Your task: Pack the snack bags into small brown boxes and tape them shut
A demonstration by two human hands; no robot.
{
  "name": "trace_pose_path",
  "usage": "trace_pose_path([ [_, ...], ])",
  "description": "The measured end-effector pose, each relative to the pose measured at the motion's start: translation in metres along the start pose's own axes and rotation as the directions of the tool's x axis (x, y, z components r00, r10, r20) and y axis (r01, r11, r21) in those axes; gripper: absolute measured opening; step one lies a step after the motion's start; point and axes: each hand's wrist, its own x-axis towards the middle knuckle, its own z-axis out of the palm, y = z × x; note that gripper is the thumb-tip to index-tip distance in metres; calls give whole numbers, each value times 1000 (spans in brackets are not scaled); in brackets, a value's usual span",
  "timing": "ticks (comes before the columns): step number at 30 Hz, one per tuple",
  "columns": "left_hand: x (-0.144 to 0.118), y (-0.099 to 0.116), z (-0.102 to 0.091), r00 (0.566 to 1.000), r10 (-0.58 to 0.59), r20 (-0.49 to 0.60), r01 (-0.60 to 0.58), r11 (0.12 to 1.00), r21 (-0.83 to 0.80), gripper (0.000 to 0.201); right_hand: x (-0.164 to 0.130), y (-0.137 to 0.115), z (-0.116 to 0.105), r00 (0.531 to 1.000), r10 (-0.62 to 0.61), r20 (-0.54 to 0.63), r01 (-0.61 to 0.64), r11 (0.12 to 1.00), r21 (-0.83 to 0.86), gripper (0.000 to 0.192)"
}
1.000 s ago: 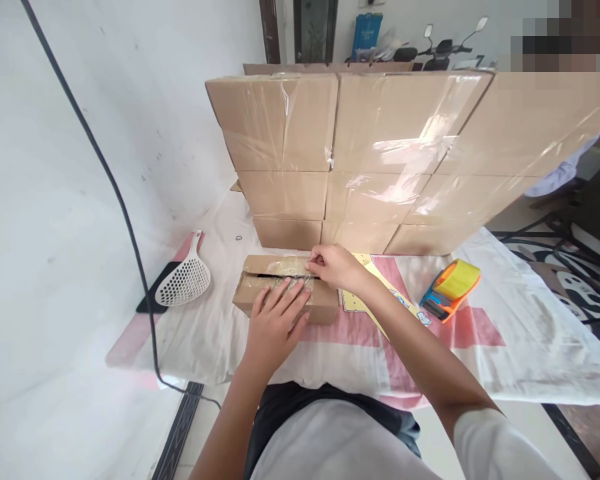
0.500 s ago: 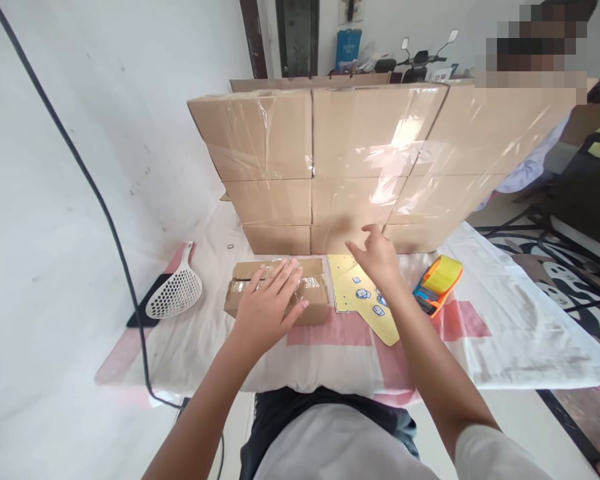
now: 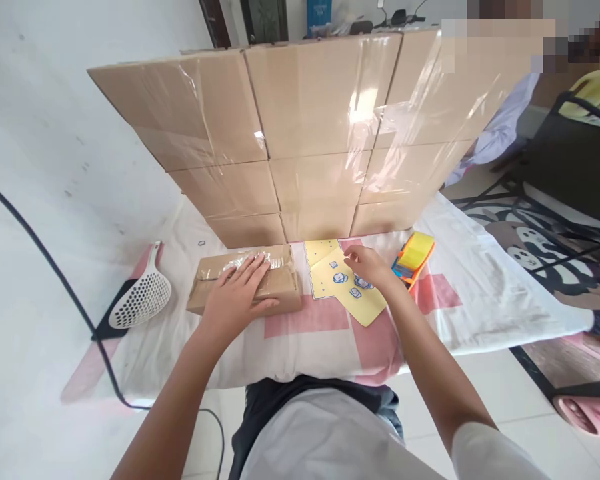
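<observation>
Since a moment ago the right hand (image 3: 367, 265) has dropped from midair onto the yellow sticker sheet (image 3: 337, 283) right of the box (image 3: 245, 287), fingers curled, holding nothing I can see, while the left hand (image 3: 237, 297) lies flat, open, on the box, taped shut but unlabelled.

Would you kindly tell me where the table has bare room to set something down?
Bare cloth lies right of the tape dispenser, out to the table edge, and along the near edge before the small box. It is crowded between that box, the yellow sheets and the box stack. The scoop fills the left end.
</observation>
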Motion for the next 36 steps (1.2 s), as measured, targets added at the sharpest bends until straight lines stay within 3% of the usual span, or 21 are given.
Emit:
trace_pose_path([
  [6,0,-4,7,998,44,-39,-42,998,47,68,-1,12,20,957,-281,77,277,959,51,22],
  [9,0,-7,8,993,71,-90,-66,996,57,68,-5,23,26,943,-312,117,308,950,48,18],
  [12,-3,-5,8,972,108,-206,-94,992,80,67,-7,28,31,939,-315,138,311,949,51,9],
  [15,-15,11,11,888,166,-430,-129,985,113,60,-10,24,33,932,-330,154,320,944,86,13],
  [18,-27,48,20,725,194,-661,-219,975,46,23,-11,16,32,930,-331,159,309,939,150,17],
  [19,-29,63,24,681,206,-703,-280,960,10,14,-11,15,31,933,-325,156,297,938,178,16],
  [21,-25,91,34,654,250,-714,-419,906,-67,12,-11,14,30,941,-308,144,270,934,234,12],
  [24,-4,124,52,745,209,-634,-495,809,-315,15,-10,15,30,950,-294,107,247,915,320,10],
  [26,15,135,67,829,111,-549,-426,760,-491,16,-9,15,31,950,-308,54,255,863,436,12],
  [28,29,141,80,877,52,-477,-361,726,-585,14,-10,13,30,951,-308,-10,261,787,559,12],
  [31,39,143,95,897,70,-436,-356,698,-622,10,-13,7,27,959,-276,-65,250,713,655,13],
  [36,29,135,94,853,105,-511,-430,697,-574,11,-25,-12,27,946,-320,-54,270,683,679,6],
])
